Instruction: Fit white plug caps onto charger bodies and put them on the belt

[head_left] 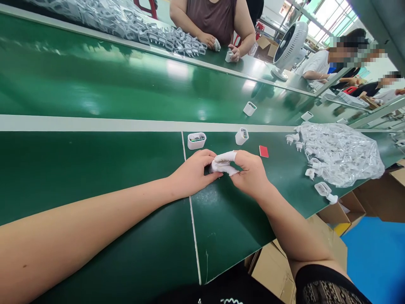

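Left hand (193,172), right hand (250,172) hold white piece (213,167); direction, long axis hidden.

Green table (142,240), pale seam (193,223) across its top. On it: two upright white casings (196,141), apart, near the far white strip (95,123); one small red square (263,151); one clear bag of white plugs (343,154); loose plugs (299,146) beside the bag; one open casing (322,189) near the table's edge.
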A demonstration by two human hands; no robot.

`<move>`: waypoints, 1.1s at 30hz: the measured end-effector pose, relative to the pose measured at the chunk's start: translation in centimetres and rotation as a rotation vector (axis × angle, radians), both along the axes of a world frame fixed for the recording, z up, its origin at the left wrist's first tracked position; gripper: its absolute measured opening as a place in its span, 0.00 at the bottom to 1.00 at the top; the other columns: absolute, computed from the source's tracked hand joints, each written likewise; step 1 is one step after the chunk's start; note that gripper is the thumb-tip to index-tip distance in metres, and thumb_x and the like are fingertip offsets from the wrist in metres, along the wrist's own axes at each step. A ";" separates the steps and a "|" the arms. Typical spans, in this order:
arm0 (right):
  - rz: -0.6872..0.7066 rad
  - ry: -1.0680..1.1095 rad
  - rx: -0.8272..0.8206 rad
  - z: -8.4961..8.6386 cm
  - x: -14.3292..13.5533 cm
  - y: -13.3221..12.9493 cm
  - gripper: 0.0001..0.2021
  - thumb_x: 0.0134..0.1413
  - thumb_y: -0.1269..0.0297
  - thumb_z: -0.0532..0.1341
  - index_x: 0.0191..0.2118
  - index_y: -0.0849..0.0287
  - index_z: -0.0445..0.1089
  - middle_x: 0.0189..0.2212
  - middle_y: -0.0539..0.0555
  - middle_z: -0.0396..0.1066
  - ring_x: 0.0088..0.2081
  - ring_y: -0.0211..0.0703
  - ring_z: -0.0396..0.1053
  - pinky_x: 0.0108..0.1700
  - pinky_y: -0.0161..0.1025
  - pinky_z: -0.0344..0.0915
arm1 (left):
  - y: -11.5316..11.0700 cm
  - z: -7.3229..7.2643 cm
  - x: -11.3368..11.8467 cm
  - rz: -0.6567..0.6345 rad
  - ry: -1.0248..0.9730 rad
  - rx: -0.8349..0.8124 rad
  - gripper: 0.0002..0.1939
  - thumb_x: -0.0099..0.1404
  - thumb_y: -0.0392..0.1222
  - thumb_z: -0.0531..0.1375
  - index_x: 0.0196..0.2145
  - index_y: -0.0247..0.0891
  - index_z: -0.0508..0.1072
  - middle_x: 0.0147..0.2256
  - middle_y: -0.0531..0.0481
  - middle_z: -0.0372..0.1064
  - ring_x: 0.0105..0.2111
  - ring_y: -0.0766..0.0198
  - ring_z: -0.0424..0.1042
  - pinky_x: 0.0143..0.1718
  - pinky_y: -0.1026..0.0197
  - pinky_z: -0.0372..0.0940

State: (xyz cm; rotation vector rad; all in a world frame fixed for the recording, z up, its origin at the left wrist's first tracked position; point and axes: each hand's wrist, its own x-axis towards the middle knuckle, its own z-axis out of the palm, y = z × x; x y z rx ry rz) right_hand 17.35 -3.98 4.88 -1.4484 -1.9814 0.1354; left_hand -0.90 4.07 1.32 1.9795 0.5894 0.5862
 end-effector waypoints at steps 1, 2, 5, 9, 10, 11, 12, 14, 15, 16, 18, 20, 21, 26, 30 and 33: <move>-0.005 -0.019 -0.002 0.1 -0.1 0.0 0.09 0.60 0.71 0.62 0.41 0.55 0.79 0.35 0.53 0.81 0.37 0.44 0.77 0.40 0.40 0.73 | 0.0 0.0 0.0 0.001 0.000 -0.001 0.18 0.65 0.55 0.62 0.44 0.40 0.78 0.47 0.46 0.71 0.47 0.53 0.70 0.49 0.50 0.69; -0.011 -0.045 -0.005 0.3 -0.1 0.1 0.09 0.60 0.72 0.61 0.40 0.55 0.79 0.35 0.53 0.81 0.36 0.44 0.77 0.39 0.39 0.72 | 0.1 0.0 0.0 -0.002 -0.001 0.000 0.18 0.65 0.55 0.62 0.43 0.40 0.78 0.46 0.47 0.71 0.47 0.53 0.70 0.49 0.51 0.69; -0.026 -0.144 -0.023 0.7 -0.1 0.2 0.11 0.55 0.74 0.60 0.39 0.55 0.78 0.34 0.53 0.80 0.34 0.44 0.75 0.35 0.38 0.70 | 0.2 0.0 0.0 -0.012 -0.009 0.011 0.16 0.64 0.55 0.62 0.40 0.40 0.79 0.46 0.47 0.71 0.45 0.53 0.70 0.47 0.52 0.69; -0.051 -0.177 -0.037 0.4 0.0 0.4 0.12 0.52 0.74 0.60 0.38 0.54 0.78 0.33 0.51 0.80 0.35 0.46 0.77 0.40 0.42 0.73 | 0.0 -0.2 0.1 0.013 -0.012 0.009 0.15 0.64 0.55 0.62 0.40 0.41 0.79 0.46 0.47 0.71 0.45 0.53 0.70 0.48 0.51 0.69; -0.062 -0.151 -0.026 0.1 0.1 0.3 0.12 0.52 0.74 0.60 0.39 0.54 0.78 0.33 0.51 0.80 0.36 0.46 0.77 0.44 0.43 0.74 | -0.1 -0.2 0.2 0.024 -0.010 0.008 0.15 0.64 0.54 0.62 0.40 0.41 0.79 0.47 0.47 0.71 0.46 0.52 0.70 0.49 0.50 0.69; -0.077 -0.115 -0.013 -0.3 0.1 0.3 0.13 0.52 0.74 0.59 0.39 0.54 0.78 0.33 0.51 0.80 0.38 0.46 0.78 0.48 0.45 0.74 | -0.2 -0.3 0.3 0.037 -0.007 0.010 0.15 0.64 0.54 0.62 0.40 0.41 0.79 0.47 0.47 0.71 0.47 0.52 0.70 0.50 0.50 0.68; -0.091 -0.076 -0.005 -0.6 0.1 0.2 0.14 0.52 0.73 0.59 0.40 0.53 0.79 0.34 0.50 0.80 0.39 0.46 0.79 0.53 0.46 0.74 | -0.4 -0.3 0.4 0.050 -0.004 0.013 0.15 0.64 0.54 0.61 0.39 0.41 0.79 0.47 0.46 0.71 0.48 0.51 0.70 0.50 0.49 0.68; -0.119 -0.003 -0.005 -1.4 -0.1 0.1 0.16 0.52 0.73 0.59 0.43 0.51 0.79 0.35 0.49 0.81 0.41 0.45 0.79 0.59 0.47 0.72 | -0.6 -0.3 0.6 0.075 0.003 0.027 0.15 0.64 0.53 0.60 0.39 0.40 0.78 0.47 0.45 0.71 0.48 0.50 0.70 0.52 0.48 0.68; -0.132 0.028 -0.012 -1.7 -0.3 0.0 0.17 0.52 0.73 0.60 0.44 0.49 0.79 0.36 0.48 0.81 0.42 0.45 0.79 0.61 0.48 0.71 | -0.7 -0.3 0.7 0.083 0.005 0.039 0.15 0.64 0.52 0.60 0.40 0.40 0.78 0.47 0.44 0.71 0.49 0.50 0.70 0.53 0.48 0.68; -0.146 0.060 -0.018 -2.0 -0.6 -0.2 0.18 0.52 0.73 0.60 0.45 0.49 0.79 0.37 0.47 0.81 0.43 0.46 0.79 0.62 0.48 0.70 | -0.7 -0.3 0.8 0.090 0.005 0.056 0.15 0.64 0.52 0.60 0.41 0.39 0.77 0.46 0.44 0.71 0.49 0.49 0.70 0.54 0.47 0.67; -0.162 0.151 -0.040 -2.2 -1.2 -0.4 0.19 0.53 0.71 0.62 0.49 0.48 0.79 0.41 0.48 0.82 0.47 0.47 0.79 0.62 0.48 0.70 | -0.9 -0.3 0.9 0.110 0.012 0.093 0.14 0.63 0.49 0.60 0.41 0.39 0.76 0.44 0.44 0.72 0.48 0.49 0.70 0.53 0.47 0.68; -0.126 0.311 -0.098 -2.2 -1.3 -0.3 0.22 0.54 0.66 0.64 0.56 0.48 0.75 0.46 0.48 0.81 0.50 0.47 0.78 0.60 0.47 0.71 | -1.1 -0.1 0.8 0.131 0.034 0.121 0.13 0.61 0.48 0.60 0.39 0.39 0.75 0.40 0.46 0.72 0.44 0.50 0.72 0.49 0.49 0.70; -0.097 0.407 -0.123 -2.1 -1.1 -0.1 0.25 0.55 0.63 0.65 0.59 0.47 0.72 0.48 0.49 0.80 0.51 0.47 0.77 0.58 0.46 0.73 | -1.3 0.1 0.7 0.141 0.039 0.136 0.12 0.61 0.49 0.60 0.38 0.40 0.76 0.38 0.47 0.72 0.42 0.51 0.73 0.46 0.50 0.70; -0.463 0.542 0.055 -1.6 6.0 1.2 0.24 0.63 0.60 0.57 0.64 0.52 0.68 0.55 0.56 0.75 0.55 0.46 0.74 0.56 0.43 0.72 | -1.0 2.8 -0.8 0.311 -0.128 0.306 0.13 0.63 0.52 0.64 0.42 0.44 0.79 0.43 0.52 0.77 0.46 0.54 0.74 0.52 0.53 0.68; -1.043 0.204 -0.127 -1.5 13.5 1.6 0.26 0.60 0.67 0.55 0.63 0.64 0.67 0.63 0.67 0.66 0.61 0.53 0.67 0.64 0.52 0.62 | 3.0 5.9 -2.2 0.641 -0.002 0.194 0.21 0.62 0.49 0.67 0.52 0.42 0.75 0.48 0.51 0.76 0.46 0.54 0.74 0.50 0.55 0.68; -1.103 0.123 -0.194 -1.4 17.0 1.7 0.27 0.59 0.68 0.56 0.64 0.67 0.66 0.66 0.71 0.59 0.69 0.59 0.55 0.70 0.58 0.48 | 7.7 6.6 -3.3 0.737 0.263 0.136 0.23 0.62 0.50 0.66 0.52 0.39 0.73 0.44 0.49 0.74 0.42 0.54 0.72 0.44 0.56 0.66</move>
